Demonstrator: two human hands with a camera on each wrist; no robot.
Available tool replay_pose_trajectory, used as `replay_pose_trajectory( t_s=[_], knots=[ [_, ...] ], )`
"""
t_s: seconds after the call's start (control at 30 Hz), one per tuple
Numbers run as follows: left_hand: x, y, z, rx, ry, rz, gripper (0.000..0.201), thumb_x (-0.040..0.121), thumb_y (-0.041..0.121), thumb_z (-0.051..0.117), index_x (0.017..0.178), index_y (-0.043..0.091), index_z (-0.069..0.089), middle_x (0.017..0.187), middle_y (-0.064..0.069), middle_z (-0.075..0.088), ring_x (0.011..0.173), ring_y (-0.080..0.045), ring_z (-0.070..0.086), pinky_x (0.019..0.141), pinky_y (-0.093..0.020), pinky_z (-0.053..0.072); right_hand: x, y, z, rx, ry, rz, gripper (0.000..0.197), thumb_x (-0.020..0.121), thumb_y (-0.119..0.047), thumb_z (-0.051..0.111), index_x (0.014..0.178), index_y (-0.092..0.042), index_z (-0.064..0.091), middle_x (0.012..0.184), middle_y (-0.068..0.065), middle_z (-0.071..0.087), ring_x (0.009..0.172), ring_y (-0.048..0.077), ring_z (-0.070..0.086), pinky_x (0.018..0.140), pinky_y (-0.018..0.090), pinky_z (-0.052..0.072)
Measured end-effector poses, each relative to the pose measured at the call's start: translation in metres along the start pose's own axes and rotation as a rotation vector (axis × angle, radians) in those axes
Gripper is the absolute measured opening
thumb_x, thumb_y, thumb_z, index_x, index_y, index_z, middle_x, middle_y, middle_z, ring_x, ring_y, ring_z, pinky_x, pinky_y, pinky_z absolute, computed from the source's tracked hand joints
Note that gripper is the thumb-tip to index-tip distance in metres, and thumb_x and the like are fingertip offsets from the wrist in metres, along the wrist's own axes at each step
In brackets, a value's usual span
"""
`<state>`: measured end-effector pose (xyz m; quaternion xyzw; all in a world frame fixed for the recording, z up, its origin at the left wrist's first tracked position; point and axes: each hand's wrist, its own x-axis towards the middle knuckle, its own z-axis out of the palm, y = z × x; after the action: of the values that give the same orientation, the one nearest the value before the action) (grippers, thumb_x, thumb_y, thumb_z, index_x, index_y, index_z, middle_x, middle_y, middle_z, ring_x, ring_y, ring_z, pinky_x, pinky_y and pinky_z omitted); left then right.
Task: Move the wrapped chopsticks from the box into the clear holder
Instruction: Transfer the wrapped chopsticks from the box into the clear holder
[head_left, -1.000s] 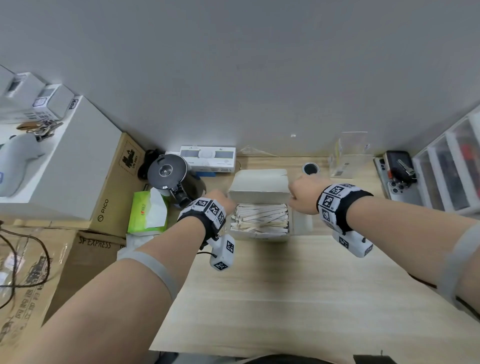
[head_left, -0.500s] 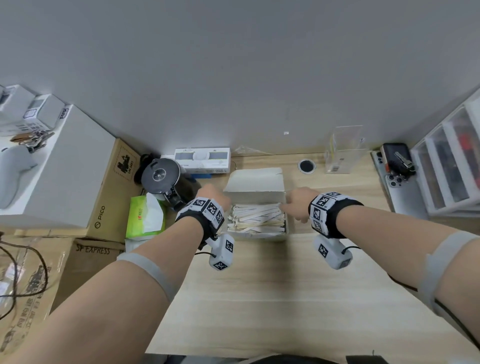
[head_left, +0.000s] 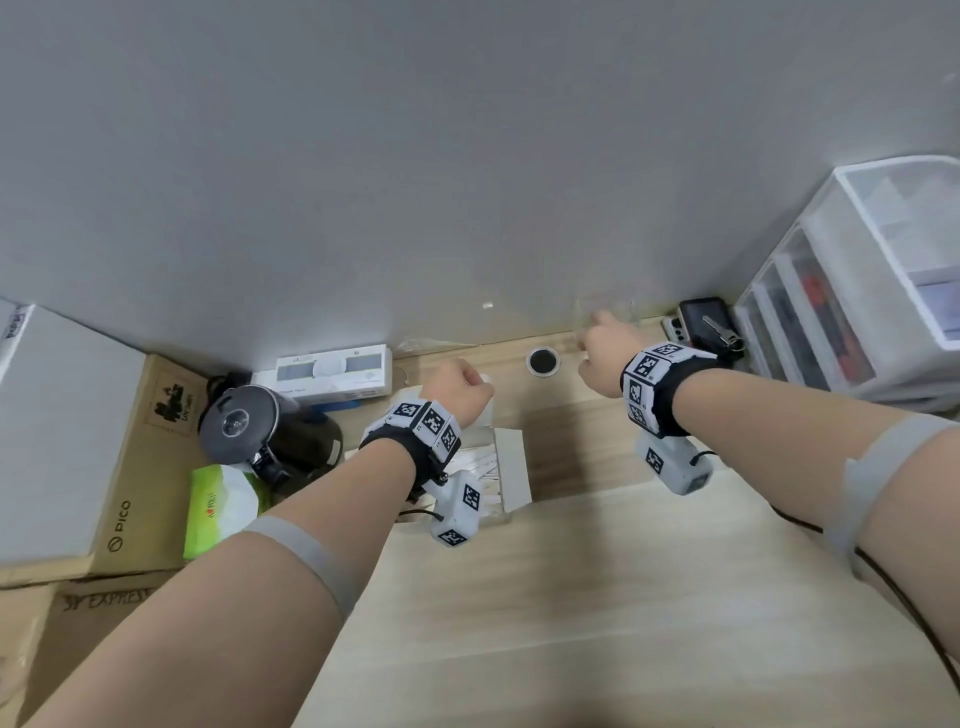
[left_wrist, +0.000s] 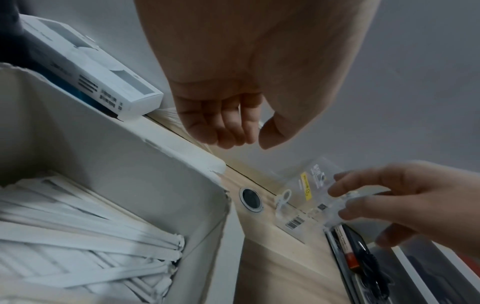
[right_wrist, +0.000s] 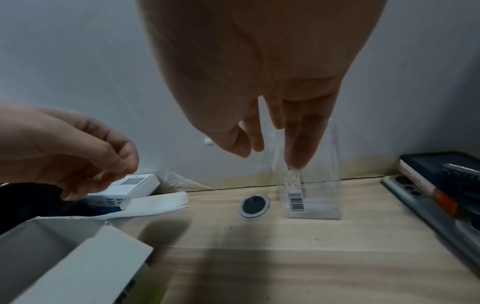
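Clear holder (right_wrist: 311, 185) by wall, grommet (right_wrist: 254, 205) beside, phone (right_wrist: 426, 207) right

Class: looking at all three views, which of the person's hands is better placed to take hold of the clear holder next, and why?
Right. The right hand reaches the clear holder by the wall, fingers at it; the left hand hangs over the box, loosely curled.

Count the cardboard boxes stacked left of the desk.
2. The PICO box sits upper left beside the kettle; the SF EXPRESS box lies below it, toward the camera. Others may be hidden out of frame.
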<state>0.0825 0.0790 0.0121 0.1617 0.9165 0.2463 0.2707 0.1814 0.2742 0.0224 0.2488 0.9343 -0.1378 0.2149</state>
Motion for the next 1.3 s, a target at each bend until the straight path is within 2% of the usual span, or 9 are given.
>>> replay_pose_trajectory(
  t_s=[0.13, 0.23, 0.33, 0.53, 0.7, 0.93, 1.03, 1.17, 1.3],
  knots=[
    [0.004, 0.000, 0.007, -0.028, -0.033, -0.026, 0.016, 0.088, 0.014, 0.065, 0.074, 0.019, 0.058, 0.078, 0.003, 0.061, 0.080, -0.019, 0.059, 0.058, -0.022, 0.041, 0.007, 0.007, -0.001, -0.090, -0.087, -0.011, 0.026, 0.088, -0.016, 0.048, 0.109, -0.013, 0.062, 0.119, 0.011, 0.049, 0.104, 0.035, 0.060, 0.106, 0.052, 0.039],
    [0.006, -0.004, 0.009, -0.029, -0.035, -0.042, 0.016, 0.085, 0.015, 0.069, 0.075, 0.020, 0.058, 0.077, 0.002, 0.061, 0.079, -0.021, 0.061, 0.058, -0.023, 0.041, 0.001, 0.004, -0.005, -0.112, -0.100, -0.024, 0.009, 0.088, -0.008, 0.049, 0.081, -0.010, 0.056, 0.097, 0.010, 0.055, 0.084, 0.030, 0.062, 0.091, 0.044, 0.052],
    [0.004, -0.004, 0.009, -0.043, -0.036, -0.070, 0.017, 0.080, 0.018, 0.074, 0.092, 0.017, 0.061, 0.083, -0.002, 0.062, 0.072, -0.018, 0.060, 0.058, -0.024, 0.044, -0.009, -0.002, -0.007, -0.126, -0.090, -0.051, 0.024, 0.085, 0.000, 0.049, 0.064, -0.011, 0.049, 0.071, 0.006, 0.056, 0.057, 0.021, 0.051, 0.057, 0.028, 0.046],
    [-0.008, 0.012, 0.011, -0.111, -0.175, -0.052, 0.086, 0.072, 0.028, 0.088, 0.143, 0.013, 0.042, 0.136, -0.010, 0.054, 0.111, -0.031, 0.066, 0.079, -0.033, 0.053, -0.027, -0.010, -0.015, -0.038, -0.015, -0.217, 0.021, 0.083, -0.017, 0.050, 0.078, -0.012, 0.070, 0.075, 0.008, 0.069, 0.066, 0.031, 0.063, 0.055, 0.027, 0.048],
    [-0.024, 0.027, 0.013, -0.234, -0.312, -0.065, 0.117, 0.073, 0.028, 0.090, 0.160, 0.013, 0.013, 0.150, -0.011, 0.043, 0.109, -0.027, 0.065, 0.065, -0.031, 0.055, -0.054, -0.023, -0.025, 0.118, 0.020, -0.332, 0.015, 0.072, -0.030, 0.059, 0.075, -0.020, 0.071, 0.074, -0.003, 0.071, 0.072, 0.021, 0.067, 0.066, 0.032, 0.057],
    [-0.040, 0.028, 0.010, -0.237, -0.340, -0.011, 0.085, 0.067, 0.043, 0.090, 0.134, 0.012, 0.049, 0.101, -0.004, 0.064, 0.070, -0.017, 0.066, 0.061, -0.028, 0.056, -0.084, -0.038, -0.032, 0.142, 0.106, -0.335, 0.017, 0.072, -0.031, 0.064, 0.072, -0.015, 0.069, 0.061, -0.002, 0.064, 0.061, 0.023, 0.058, 0.056, 0.027, 0.047],
    [-0.050, 0.014, 0.002, -0.200, -0.408, -0.011, 0.088, 0.053, 0.052, 0.090, 0.123, 0.014, 0.053, 0.105, -0.005, 0.067, 0.075, -0.017, 0.070, 0.063, -0.029, 0.059, -0.091, -0.046, -0.035, 0.159, 0.174, -0.329, 0.016, 0.077, -0.028, 0.063, 0.074, -0.013, 0.068, 0.053, -0.005, 0.053, 0.056, 0.023, 0.052, 0.052, 0.026, 0.041],
    [-0.066, -0.015, -0.020, -0.193, -0.594, 0.022, 0.068, 0.066, 0.037, 0.092, 0.117, 0.018, 0.052, 0.104, -0.003, 0.065, 0.076, -0.016, 0.064, 0.060, -0.027, 0.053, -0.087, -0.068, -0.032, 0.139, 0.265, -0.330, 0.019, 0.082, -0.032, 0.058, 0.082, -0.015, 0.068, 0.075, 0.000, 0.069, 0.074, 0.027, 0.062, 0.064, 0.030, 0.050],
    [-0.083, -0.056, -0.042, -0.098, -0.731, 0.000, 0.078, 0.063, 0.035, 0.092, 0.127, 0.019, 0.051, 0.130, -0.012, 0.064, 0.082, -0.016, 0.063, 0.064, -0.026, 0.052, -0.072, -0.099, -0.021, 0.082, 0.093, -0.321, 0.012, 0.082, -0.025, 0.057, 0.084, -0.018, 0.068, 0.085, 0.000, 0.070, 0.082, 0.026, 0.065, 0.073, 0.034, 0.056]
  ],
)
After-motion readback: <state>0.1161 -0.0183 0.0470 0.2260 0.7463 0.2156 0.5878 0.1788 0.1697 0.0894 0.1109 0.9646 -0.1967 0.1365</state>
